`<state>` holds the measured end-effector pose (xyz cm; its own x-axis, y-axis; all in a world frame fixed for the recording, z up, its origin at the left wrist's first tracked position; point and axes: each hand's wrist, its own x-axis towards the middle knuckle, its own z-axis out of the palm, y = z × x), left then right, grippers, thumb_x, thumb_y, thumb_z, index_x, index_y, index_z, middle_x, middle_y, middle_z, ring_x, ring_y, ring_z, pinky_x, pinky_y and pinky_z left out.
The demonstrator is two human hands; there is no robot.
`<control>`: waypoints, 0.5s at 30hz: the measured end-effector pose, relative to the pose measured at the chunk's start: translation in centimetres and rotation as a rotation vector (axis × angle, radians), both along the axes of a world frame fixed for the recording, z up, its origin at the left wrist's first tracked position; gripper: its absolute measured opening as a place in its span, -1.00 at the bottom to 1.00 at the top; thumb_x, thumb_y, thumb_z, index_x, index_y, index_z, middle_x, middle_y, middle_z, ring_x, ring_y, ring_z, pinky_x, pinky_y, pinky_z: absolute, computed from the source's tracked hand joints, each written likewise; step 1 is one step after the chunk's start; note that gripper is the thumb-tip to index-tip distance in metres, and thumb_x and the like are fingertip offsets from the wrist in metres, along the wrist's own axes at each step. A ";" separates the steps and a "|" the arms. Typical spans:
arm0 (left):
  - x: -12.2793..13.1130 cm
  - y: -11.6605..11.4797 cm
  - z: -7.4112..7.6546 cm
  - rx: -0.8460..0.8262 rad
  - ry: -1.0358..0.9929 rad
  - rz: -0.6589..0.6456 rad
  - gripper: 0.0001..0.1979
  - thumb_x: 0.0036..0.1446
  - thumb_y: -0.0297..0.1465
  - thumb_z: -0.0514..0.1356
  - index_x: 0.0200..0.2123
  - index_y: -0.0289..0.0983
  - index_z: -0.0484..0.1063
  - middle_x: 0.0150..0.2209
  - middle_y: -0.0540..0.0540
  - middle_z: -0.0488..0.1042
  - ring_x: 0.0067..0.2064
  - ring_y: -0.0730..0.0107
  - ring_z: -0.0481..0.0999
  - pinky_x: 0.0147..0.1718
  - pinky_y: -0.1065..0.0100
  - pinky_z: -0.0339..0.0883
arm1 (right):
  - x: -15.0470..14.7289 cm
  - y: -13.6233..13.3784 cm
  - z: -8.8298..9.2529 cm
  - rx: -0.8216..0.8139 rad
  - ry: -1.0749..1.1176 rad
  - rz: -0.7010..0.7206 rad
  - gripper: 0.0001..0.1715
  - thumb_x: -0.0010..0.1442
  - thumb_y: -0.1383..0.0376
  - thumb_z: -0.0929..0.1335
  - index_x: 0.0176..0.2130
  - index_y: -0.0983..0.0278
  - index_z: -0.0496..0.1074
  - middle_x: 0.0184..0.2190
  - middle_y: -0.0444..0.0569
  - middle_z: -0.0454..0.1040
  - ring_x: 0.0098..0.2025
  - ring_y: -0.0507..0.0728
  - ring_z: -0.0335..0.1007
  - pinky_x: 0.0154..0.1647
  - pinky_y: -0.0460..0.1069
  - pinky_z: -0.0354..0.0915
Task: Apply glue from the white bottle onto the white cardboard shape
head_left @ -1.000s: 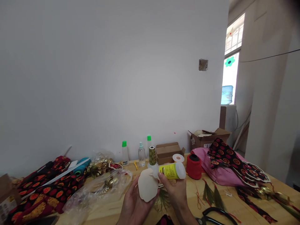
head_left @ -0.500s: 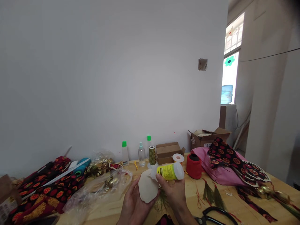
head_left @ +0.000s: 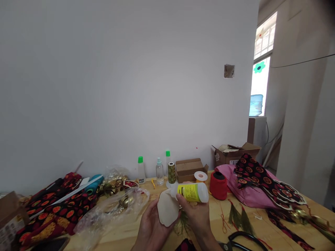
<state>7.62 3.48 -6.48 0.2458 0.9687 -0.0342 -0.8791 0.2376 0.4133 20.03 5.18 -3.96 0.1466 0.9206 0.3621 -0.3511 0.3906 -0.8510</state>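
Note:
My left hand [head_left: 151,226] holds a cream, fan-shaped flat piece [head_left: 167,211] upright above the wooden table [head_left: 264,230]. My right hand [head_left: 196,217] grips a white glue bottle with a yellow label [head_left: 192,192], lying sideways with its nozzle end against the top of the cream piece. Both hands are closed around what they hold. Beneath the hands lies a green-gold tassel [head_left: 182,226], partly hidden.
A red thread cone [head_left: 218,185], a gold thread spool [head_left: 171,173], small bottles with green caps [head_left: 141,169], a cardboard box [head_left: 188,169], patterned red-black fabric [head_left: 49,212], a plastic bag of bells [head_left: 117,205], pink cloth [head_left: 243,193] and black scissors [head_left: 242,241] crowd the table.
The view has shifted slightly, so everything sits a little further right. The hands keep the bottle against the cream piece with hardly any movement.

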 end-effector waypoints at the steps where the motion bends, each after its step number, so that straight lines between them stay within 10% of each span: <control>1: 0.0 0.0 0.0 0.002 -0.005 -0.002 -0.78 0.03 -0.40 0.06 -0.27 -0.27 0.44 -0.24 -0.13 0.51 -0.22 0.23 0.44 -0.11 0.06 0.21 | 0.0 0.0 0.1 -0.011 0.004 -0.006 -0.36 -0.25 0.23 0.44 -0.15 0.42 0.28 -0.39 0.08 0.51 -0.37 0.13 0.45 -0.33 -0.05 0.40; 15: 0.0 0.3 -0.2 0.017 -0.016 -0.027 -0.78 0.03 -0.42 0.05 -0.28 -0.25 0.45 -0.24 -0.13 0.51 -0.14 0.17 0.41 -0.09 0.06 0.19 | -0.2 0.2 0.0 -0.029 0.045 -0.015 -0.40 -0.25 0.24 0.45 -0.18 0.42 0.31 -0.39 0.10 0.52 -0.37 0.16 0.46 -0.35 -0.02 0.41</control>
<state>7.65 3.73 -6.71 0.2724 0.9621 -0.0132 -0.8790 0.2544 0.4032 19.87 5.33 -3.97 0.1761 0.9281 0.3279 -0.3839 0.3715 -0.8454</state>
